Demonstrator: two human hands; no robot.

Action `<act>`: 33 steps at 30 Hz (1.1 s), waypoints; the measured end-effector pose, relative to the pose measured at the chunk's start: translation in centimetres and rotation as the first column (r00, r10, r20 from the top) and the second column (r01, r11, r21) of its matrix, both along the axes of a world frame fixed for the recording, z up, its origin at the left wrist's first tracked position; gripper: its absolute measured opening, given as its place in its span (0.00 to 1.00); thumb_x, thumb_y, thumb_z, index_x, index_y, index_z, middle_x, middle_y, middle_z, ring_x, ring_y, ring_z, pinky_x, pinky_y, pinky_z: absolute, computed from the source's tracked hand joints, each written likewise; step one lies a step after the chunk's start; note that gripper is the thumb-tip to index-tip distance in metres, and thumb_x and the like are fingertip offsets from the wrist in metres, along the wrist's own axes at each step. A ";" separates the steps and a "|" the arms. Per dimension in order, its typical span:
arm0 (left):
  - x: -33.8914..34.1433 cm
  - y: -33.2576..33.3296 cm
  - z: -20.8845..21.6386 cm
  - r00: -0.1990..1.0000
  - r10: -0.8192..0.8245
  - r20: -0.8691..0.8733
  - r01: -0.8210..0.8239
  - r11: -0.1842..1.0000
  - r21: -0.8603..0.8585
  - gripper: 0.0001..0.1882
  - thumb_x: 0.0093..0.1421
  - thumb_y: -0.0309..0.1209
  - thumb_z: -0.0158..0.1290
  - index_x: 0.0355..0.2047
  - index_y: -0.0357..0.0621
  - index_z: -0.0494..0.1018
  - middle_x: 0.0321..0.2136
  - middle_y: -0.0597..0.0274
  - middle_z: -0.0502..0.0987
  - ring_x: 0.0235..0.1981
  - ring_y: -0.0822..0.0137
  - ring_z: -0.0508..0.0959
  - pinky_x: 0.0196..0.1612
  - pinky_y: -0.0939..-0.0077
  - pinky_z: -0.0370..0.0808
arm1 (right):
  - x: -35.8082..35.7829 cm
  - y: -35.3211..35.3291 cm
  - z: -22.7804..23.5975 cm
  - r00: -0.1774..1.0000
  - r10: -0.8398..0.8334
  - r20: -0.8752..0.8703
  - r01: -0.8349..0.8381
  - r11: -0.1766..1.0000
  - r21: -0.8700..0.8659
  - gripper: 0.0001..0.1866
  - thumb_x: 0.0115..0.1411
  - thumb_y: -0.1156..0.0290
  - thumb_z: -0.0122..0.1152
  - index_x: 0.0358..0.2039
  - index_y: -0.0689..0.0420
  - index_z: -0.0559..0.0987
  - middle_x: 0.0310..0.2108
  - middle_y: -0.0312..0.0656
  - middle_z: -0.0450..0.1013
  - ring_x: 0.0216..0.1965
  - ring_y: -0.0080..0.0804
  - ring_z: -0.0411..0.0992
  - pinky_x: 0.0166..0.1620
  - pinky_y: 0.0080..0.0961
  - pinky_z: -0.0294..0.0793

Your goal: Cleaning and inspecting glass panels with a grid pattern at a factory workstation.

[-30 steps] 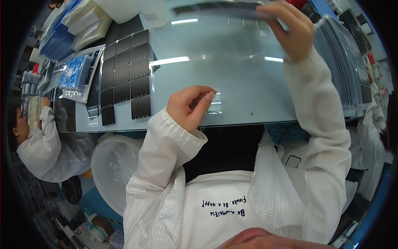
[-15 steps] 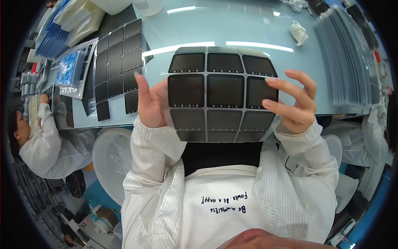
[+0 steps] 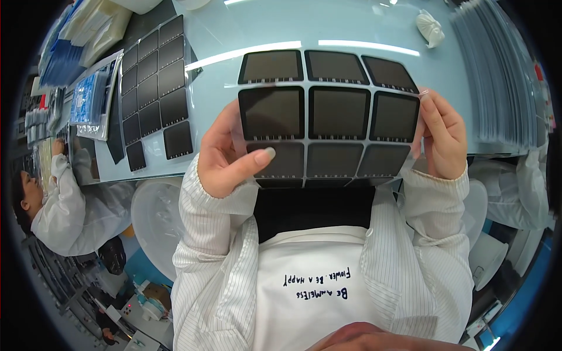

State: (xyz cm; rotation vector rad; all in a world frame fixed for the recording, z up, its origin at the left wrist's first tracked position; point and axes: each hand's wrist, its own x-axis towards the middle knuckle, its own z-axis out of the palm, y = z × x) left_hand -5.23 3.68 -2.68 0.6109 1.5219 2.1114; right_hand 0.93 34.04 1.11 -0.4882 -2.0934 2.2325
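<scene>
Between my two hands I hold up a clear sheet of dark rectangular panels (image 3: 339, 113), its lower part curving away toward my body. My left hand (image 3: 229, 153) grips the left edge, thumb lying across the front and the fingers behind. At the right edge my right hand (image 3: 442, 131) pinches the sheet between thumb and bent fingers. On the table to the left lies another sheet of similar dark panels (image 3: 158, 76). Two loose dark panels are near the table's front edge, a larger one (image 3: 178, 140) and a smaller one (image 3: 136, 157).
A tall stack of clear sheets (image 3: 497, 88) stands at the right, with a crumpled white wad (image 3: 430, 29) beside it. Blue-and-white packets (image 3: 89, 98) and piled sleeves (image 3: 96, 29) line the left. A person (image 3: 64, 205) in white works at far left. White bins (image 3: 155, 225) flank me.
The sheet has come closer and tilted. My left thumb has moved onto its front, and my right fingers have left the front face to pinch the right edge.
</scene>
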 end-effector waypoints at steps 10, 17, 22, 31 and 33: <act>0.5 0.9 -0.1 0.971 0.236 -0.037 -0.238 0.969 -0.069 0.24 0.58 0.22 0.52 0.56 0.31 0.63 0.23 0.65 0.74 0.18 0.81 0.70 0.22 0.89 0.67 | 1.4 0.7 -1.3 0.991 0.029 -0.132 0.006 0.965 0.261 0.11 0.63 0.71 0.54 0.41 0.66 0.77 0.22 0.34 0.70 0.18 0.17 0.65 0.21 0.14 0.60; 0.1 0.7 -0.2 0.956 0.266 -0.125 -0.273 0.961 -0.035 0.34 0.55 0.21 0.55 0.62 0.35 0.56 0.19 0.68 0.72 0.17 0.82 0.70 0.22 0.91 0.67 | 1.9 0.0 -1.1 0.991 -0.035 -0.127 0.064 0.971 0.232 0.10 0.62 0.72 0.55 0.39 0.66 0.77 0.20 0.34 0.70 0.18 0.18 0.65 0.22 0.13 0.61; 0.0 0.6 -0.3 0.939 0.282 -0.195 -0.293 0.955 -0.032 0.34 0.55 0.21 0.55 0.62 0.35 0.56 0.18 0.69 0.71 0.16 0.82 0.69 0.23 0.92 0.66 | 2.0 0.0 -1.5 0.990 -0.016 -0.142 0.054 0.961 0.272 0.11 0.63 0.72 0.53 0.41 0.66 0.76 0.21 0.35 0.70 0.18 0.18 0.64 0.22 0.14 0.60; 0.1 0.6 0.2 0.944 0.297 -0.144 -0.308 0.950 -0.053 0.36 0.54 0.21 0.55 0.63 0.34 0.54 0.18 0.69 0.71 0.17 0.82 0.68 0.23 0.91 0.69 | 1.7 -0.2 -1.3 0.984 -0.009 -0.179 0.059 0.959 0.278 0.11 0.64 0.72 0.53 0.42 0.66 0.76 0.23 0.35 0.71 0.18 0.17 0.63 0.22 0.13 0.59; -0.2 0.7 -0.3 0.938 0.291 -0.188 -0.302 0.952 -0.037 0.37 0.54 0.21 0.55 0.63 0.34 0.54 0.18 0.68 0.71 0.17 0.82 0.68 0.23 0.91 0.69 | 1.8 -0.1 -1.5 0.982 -0.017 -0.190 0.075 0.950 0.304 0.11 0.64 0.72 0.53 0.42 0.66 0.76 0.24 0.35 0.72 0.18 0.17 0.63 0.22 0.13 0.59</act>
